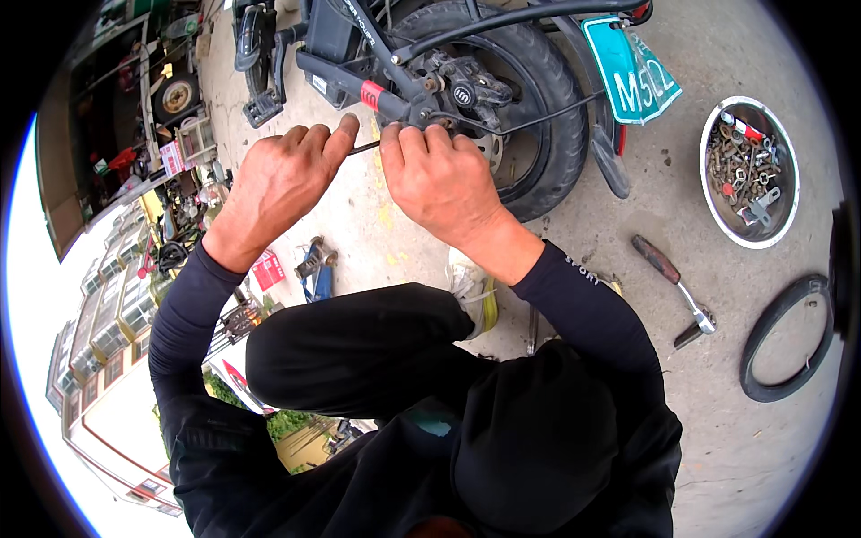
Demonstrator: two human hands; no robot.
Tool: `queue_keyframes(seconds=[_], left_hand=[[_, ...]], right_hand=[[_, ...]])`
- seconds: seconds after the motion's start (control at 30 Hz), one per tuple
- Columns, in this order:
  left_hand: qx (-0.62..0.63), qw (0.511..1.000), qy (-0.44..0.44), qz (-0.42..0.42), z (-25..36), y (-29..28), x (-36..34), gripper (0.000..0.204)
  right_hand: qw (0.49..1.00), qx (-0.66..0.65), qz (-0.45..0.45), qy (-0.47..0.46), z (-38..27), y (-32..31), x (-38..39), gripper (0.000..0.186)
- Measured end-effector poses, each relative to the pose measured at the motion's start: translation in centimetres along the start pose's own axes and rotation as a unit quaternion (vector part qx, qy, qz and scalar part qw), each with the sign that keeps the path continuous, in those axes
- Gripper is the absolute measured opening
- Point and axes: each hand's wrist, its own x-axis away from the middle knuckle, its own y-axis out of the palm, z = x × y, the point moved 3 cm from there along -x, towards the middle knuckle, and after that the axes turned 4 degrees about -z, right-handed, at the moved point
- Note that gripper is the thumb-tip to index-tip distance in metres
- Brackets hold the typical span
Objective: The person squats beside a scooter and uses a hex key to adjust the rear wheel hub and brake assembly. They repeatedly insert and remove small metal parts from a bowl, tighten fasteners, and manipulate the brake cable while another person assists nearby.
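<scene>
A thin black cable [363, 148] spans the gap between my two hands, beside the rear wheel of an electric bike. My left hand [289, 179] is closed, with the cable running into its fingers. Just below the wheel hub, my right hand [441, 179] pinches the cable's other side; its fingertips are partly hidden behind the knuckles. The rear tire [560, 148] stands right of that hand, and a black brake caliper [471, 85] sits above it. A red-banded frame tube [372, 93] ends near my right fingers.
A ratchet wrench [668, 273] lies on the concrete at right. Beyond it are a metal bowl [708, 193] of bolts and small parts and a loose black tire [755, 359]. A blue tool [317, 280] and red box [267, 271] lie left of my knee. The green plate [619, 67] juts out behind the wheel.
</scene>
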Motion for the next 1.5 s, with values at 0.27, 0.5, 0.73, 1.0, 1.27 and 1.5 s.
queue_keyframes(seconds=[0.27,0.5,0.73,1.0,1.27,1.5], left_hand=[[0.721,0.574,-0.351,-0.167,0.6,2.6,1.8,0.067],[0.837,0.45,-0.301,-0.08,2.2,3.9,0.6,0.049],[0.821,0.502,-0.263,-0.062,2.0,4.0,0.5,0.052],[0.824,0.515,-0.237,0.0,2.3,5.6,0.8,0.052],[0.813,0.542,-0.213,0.016,2.3,5.5,0.5,0.055],[0.793,0.579,-0.187,0.03,1.7,5.7,0.6,0.056]], right_hand=[[1.0,-0.002,0.001,-0.004,0.1,0.3,0.3,0.018],[0.983,-0.159,-0.054,0.067,3.0,-1.1,-0.2,0.019],[0.943,-0.185,-0.199,0.191,12.1,-2.3,-1.9,0.028],[0.895,-0.272,-0.261,0.239,12.4,-1.6,-2.9,0.037],[0.896,-0.231,-0.29,0.247,11.8,-1.8,-2.3,0.04],[0.902,-0.26,-0.275,0.207,12.6,-1.2,-1.4,0.038]])
